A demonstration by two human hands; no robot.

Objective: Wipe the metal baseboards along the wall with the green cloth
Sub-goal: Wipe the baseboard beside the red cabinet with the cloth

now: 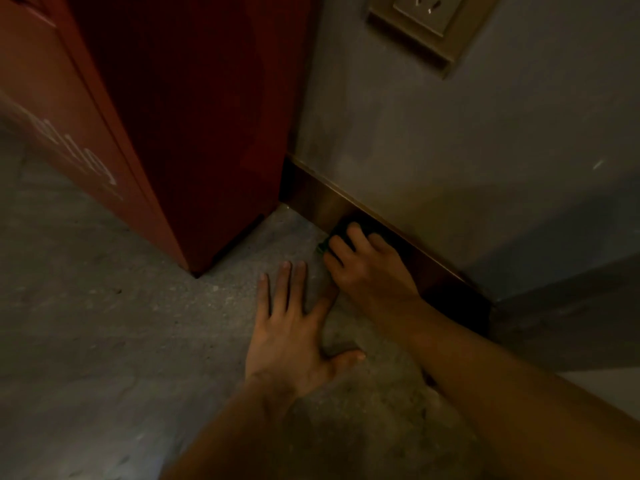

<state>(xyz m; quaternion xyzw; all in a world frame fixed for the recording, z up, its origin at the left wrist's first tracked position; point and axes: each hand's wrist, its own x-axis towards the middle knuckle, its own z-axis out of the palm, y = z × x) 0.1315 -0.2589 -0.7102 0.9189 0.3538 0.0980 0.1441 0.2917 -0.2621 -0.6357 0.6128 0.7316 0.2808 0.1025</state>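
Note:
A brass-coloured metal baseboard [313, 199] runs along the foot of the grey wall, from the red cabinet down to the right. My right hand [367, 268] presses a dark green cloth [341, 230] against the baseboard near its middle; most of the cloth is hidden under my fingers. My left hand [294, 337] lies flat on the concrete floor just left of the right hand, fingers spread, holding nothing.
A tall red cabinet [194, 133] stands on the floor at the left and meets the baseboard's far end. A socket plate [429, 22] is set in the wall above. A dark grey ledge [568, 306] juts out at the right. Grey concrete floor [104, 306] spreads to the left.

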